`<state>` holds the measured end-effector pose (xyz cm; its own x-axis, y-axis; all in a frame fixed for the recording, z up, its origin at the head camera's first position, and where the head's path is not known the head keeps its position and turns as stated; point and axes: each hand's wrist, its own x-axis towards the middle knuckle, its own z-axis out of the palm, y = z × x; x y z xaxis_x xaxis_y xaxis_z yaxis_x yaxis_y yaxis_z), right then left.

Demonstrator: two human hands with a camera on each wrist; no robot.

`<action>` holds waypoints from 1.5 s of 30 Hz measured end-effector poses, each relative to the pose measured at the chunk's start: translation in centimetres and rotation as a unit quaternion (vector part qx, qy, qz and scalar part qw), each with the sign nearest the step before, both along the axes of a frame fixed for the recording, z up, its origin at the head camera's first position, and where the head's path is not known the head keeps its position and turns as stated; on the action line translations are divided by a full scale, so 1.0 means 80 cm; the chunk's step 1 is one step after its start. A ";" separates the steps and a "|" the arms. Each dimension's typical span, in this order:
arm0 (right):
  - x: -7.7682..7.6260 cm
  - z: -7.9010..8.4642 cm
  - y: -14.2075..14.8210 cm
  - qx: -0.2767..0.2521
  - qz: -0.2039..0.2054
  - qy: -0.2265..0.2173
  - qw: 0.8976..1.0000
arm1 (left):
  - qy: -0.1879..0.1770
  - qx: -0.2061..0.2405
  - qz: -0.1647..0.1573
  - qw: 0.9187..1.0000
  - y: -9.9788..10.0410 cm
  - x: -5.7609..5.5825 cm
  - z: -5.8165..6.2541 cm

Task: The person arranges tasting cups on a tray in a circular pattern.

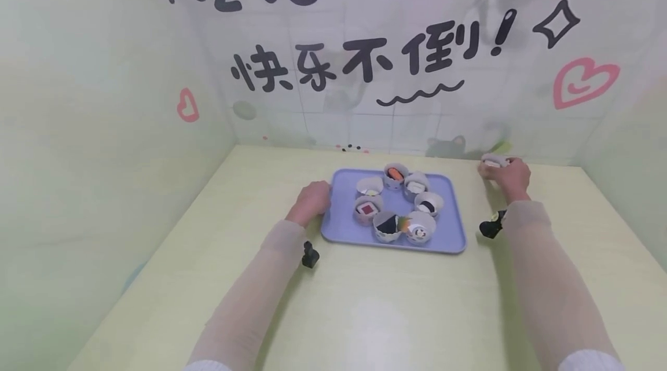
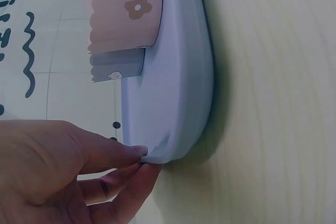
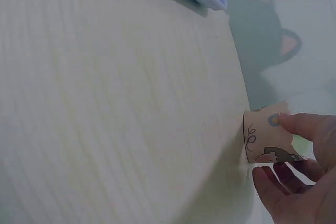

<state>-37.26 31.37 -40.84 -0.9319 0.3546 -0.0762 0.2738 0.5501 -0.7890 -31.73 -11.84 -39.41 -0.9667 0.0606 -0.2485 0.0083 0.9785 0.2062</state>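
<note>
My left hand [image 1: 311,200] pinches the left rim of a blue rectangular tray [image 1: 340,231], thumb on top and fingers below in the left wrist view. Several scalloped paper baking cups stand in a ring on the tray, each with a small sushi-like piece. Among them are a cup with an orange-topped piece [image 1: 396,174], one with a dark triangle [image 1: 388,225] and a pinkish one with a red-centred square [image 1: 367,209]. Right of the tray, near the back wall, my right hand [image 1: 513,175] grips another patterned paper cup [image 3: 268,137] between thumb and fingers; something pale shows inside it.
The pale wood-grain table [image 1: 365,307] meets a back wall [image 1: 323,128] with black lettering and drawings. Side walls close it in at left and right. A small black device [image 1: 310,255] hangs at the left wrist, another black device [image 1: 492,224] at the right.
</note>
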 end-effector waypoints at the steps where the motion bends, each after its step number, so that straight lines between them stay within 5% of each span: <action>1: 0.000 -0.001 0.000 0.001 0.003 0.001 1.000 | 0.001 -0.001 -0.001 1.000 0.000 0.000 0.000; 12: 0.016 -0.002 -0.010 -0.019 0.048 0.013 0.999 | -0.004 -0.004 -0.003 1.000 -0.002 0.004 -0.007; 24: 0.015 0.041 -0.073 -0.068 0.175 0.043 0.981 | 0.005 -0.004 0.001 1.000 -0.010 0.001 -0.008; 38: 0.009 0.090 -0.170 -0.012 0.262 0.034 0.964 | 0.010 0.015 -0.001 1.000 -0.009 -0.001 -0.002; 45: 0.004 0.098 -0.204 0.069 0.295 0.031 0.952 | 0.003 0.029 -0.004 1.000 -0.002 -0.002 -0.003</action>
